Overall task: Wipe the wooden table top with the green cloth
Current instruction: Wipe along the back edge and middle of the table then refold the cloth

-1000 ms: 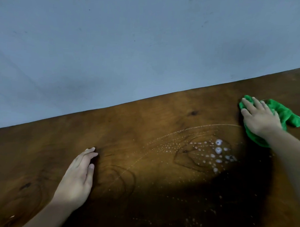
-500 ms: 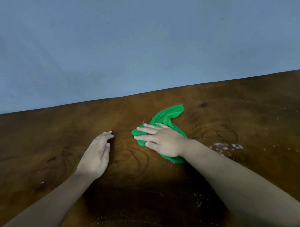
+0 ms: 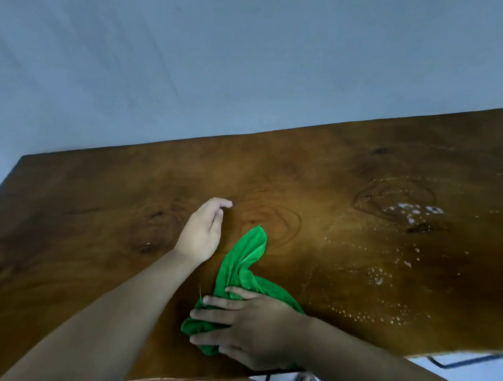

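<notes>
We see a dark brown wooden table top (image 3: 359, 171) with marked grain rings, standing against a pale blue-grey wall (image 3: 249, 62). The crumpled green cloth (image 3: 242, 264) lies on the near part of the top, close to its front edge. One pointed end of it reaches away from us towards the left hand (image 3: 203, 231).

The right hand (image 3: 251, 330) lies flat upon the bunched near end of the cloth, its fingers (image 3: 211, 314) straight, spread and pointing left. It presses the fabric rather than clutching it. The left hand rests on the bare wood just beyond the cloth, fingers loosely relaxed and holding nothing; the two hands are apart.

White foamy droplets (image 3: 412, 210) dot the right part of the top in curved trails. A dark metal frame (image 3: 461, 361) shows below the front edge.
</notes>
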